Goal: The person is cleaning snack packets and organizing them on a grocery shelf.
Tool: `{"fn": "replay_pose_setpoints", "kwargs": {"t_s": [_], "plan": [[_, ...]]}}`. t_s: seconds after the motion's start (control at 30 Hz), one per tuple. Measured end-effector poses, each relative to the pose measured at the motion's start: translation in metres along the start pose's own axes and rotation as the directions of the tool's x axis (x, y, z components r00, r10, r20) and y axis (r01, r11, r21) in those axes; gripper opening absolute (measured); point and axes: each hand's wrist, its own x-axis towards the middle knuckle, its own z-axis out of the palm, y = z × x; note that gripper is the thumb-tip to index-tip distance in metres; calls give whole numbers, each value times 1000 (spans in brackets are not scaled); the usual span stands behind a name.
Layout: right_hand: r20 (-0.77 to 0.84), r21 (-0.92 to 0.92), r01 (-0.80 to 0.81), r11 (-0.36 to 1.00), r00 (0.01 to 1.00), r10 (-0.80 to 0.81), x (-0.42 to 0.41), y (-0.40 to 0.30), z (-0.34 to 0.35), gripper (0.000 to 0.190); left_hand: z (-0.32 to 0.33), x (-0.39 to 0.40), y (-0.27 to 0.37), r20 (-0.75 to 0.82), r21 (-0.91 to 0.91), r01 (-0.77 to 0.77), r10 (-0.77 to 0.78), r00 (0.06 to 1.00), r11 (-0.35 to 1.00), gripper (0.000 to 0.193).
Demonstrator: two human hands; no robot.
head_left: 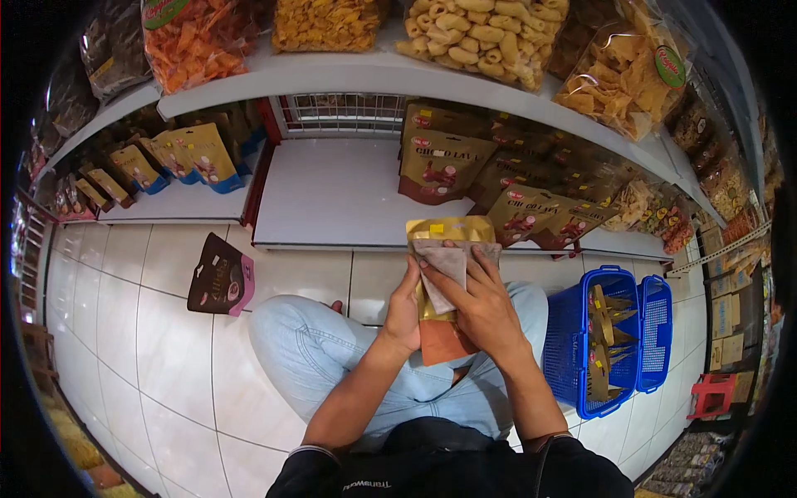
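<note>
A gold stand-up pouch with a brown base (445, 342) is upright over my crossed legs, a yellow sticker near its top. My left hand (403, 308) grips the pouch along its left edge. Pressed flat against its face is a grey cloth (443, 274), held under the fingers of my right hand (482, 299). The cloth and my fingers hide much of the pouch's front. Just beyond stands the low white shelf (324, 193), with several similar gold and brown pouches (445, 165) on its right side.
A blue plastic basket (560, 355) holding several gold pouches stands at my right, another blue basket (657, 336) beside it. A dark brown and pink pouch (218, 280) lies on the tiled floor at left. Bagged snacks (479, 37) sit on the overhanging upper shelf (348, 71). A red stool (713, 396) is farther right.
</note>
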Motion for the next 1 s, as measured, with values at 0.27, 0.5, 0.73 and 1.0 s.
{"fn": "replay_pose_setpoints", "kwargs": {"t_s": [0.27, 0.5, 0.73, 1.0], "plan": [[234, 103, 127, 987, 961, -149, -22, -22, -21, 54, -19, 7, 25, 293, -289, 41, 48, 955, 957, 64], [284, 464, 82, 882, 929, -237, -61, -17, -25, 51, -2, 6, 38, 36, -177, -150, 159, 987, 973, 59], [-111, 357, -91, 930, 984, 139, -14, -4, -16, 47, -4, 7, 33, 81, -147, -46, 58, 995, 988, 57], [-183, 263, -142, 954, 964, 194, 10, -4, -8, 58, -6, 4, 8, 397, -188, -19, 94, 913, 982, 60]]}}
